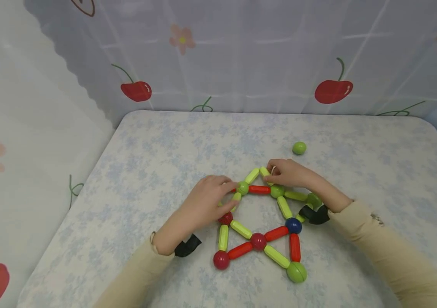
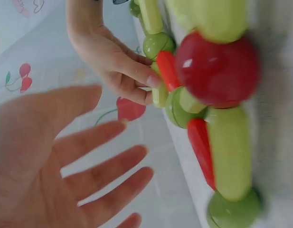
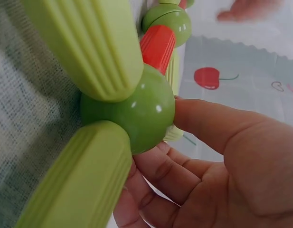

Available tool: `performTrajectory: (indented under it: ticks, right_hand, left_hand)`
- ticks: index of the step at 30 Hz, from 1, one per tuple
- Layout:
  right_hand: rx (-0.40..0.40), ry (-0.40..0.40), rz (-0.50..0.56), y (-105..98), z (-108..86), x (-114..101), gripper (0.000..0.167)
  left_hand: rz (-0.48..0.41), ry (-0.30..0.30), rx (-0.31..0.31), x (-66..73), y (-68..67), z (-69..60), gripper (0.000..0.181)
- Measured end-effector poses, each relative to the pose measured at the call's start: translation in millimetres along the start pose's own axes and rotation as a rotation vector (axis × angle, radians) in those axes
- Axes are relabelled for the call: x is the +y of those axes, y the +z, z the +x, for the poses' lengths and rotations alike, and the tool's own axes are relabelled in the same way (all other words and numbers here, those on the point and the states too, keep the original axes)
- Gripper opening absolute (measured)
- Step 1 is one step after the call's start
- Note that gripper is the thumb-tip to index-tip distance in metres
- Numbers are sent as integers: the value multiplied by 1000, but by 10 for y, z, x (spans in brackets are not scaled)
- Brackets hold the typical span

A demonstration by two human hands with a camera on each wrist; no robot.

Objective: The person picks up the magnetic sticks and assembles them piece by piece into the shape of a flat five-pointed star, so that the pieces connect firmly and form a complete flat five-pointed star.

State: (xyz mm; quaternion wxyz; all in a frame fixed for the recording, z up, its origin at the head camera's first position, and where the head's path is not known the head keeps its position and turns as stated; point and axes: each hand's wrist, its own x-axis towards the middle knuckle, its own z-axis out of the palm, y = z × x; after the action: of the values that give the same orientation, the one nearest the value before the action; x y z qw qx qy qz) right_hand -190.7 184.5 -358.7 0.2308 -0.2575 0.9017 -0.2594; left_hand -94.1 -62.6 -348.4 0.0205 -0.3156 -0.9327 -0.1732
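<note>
A flat star-like frame of toy rods and balls lies on the table. My right hand (image 1: 292, 173) pinches a yellow-green rod (image 1: 265, 174) at its far edge between thumb and fingers. That rod meets a green ball (image 1: 277, 191); its tip lies close to another yellow-green rod (image 1: 252, 175), which rises from the left green ball (image 1: 242, 188). Over the frame's left side hovers my left hand (image 1: 207, 199), partly hiding rods there. The left wrist view shows its fingers (image 2: 106, 175) spread and holding nothing.
A loose green ball (image 1: 299, 148) sits beyond the frame. Nearer me are a blue ball (image 1: 293, 225), red balls (image 1: 258, 241), a green ball (image 1: 297, 272) and red rods (image 1: 295, 247). A cherry-print curtain (image 1: 233, 64) hangs behind the patterned table (image 1: 156, 145).
</note>
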Motion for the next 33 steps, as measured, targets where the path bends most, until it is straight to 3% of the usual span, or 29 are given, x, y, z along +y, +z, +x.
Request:
performTrajectory:
  ticks: [3, 5, 8, 11, 13, 16, 20, 27, 33]
  right_hand:
    - [9, -9, 14, 34, 1, 5, 22]
    - [12, -20, 24, 61, 3, 5, 21]
    - [12, -31, 37, 94, -2, -1, 20]
    - [7, -31, 49, 114, -17, -3, 20]
    - [6, -21, 55, 116, -33, 2, 20]
    - [13, -22, 56, 112, -61, 20, 21]
    - [26, -20, 60, 99, -93, 42, 22]
    - [41, -9, 98, 87, -150, 53, 22]
    - [65, -2, 122, 74, -190, 39, 19]
  left_hand:
    - [-17, -68, -6, -9, 0, 293, 41]
    - [-65, -128, -82, -41, 46, 468, 46]
    - [-208, -193, -223, -108, 145, 656, 51]
    - [-371, -219, -292, -183, 254, 754, 49]
    - [-464, -232, -290, -222, 320, 776, 44]
    - [-516, -238, -252, -261, 402, 790, 39]
    - [-495, -256, -219, -251, 443, 822, 33]
    - [-487, -339, -243, -233, 455, 822, 25]
    - [-560, -286, -174, -309, 497, 738, 24]
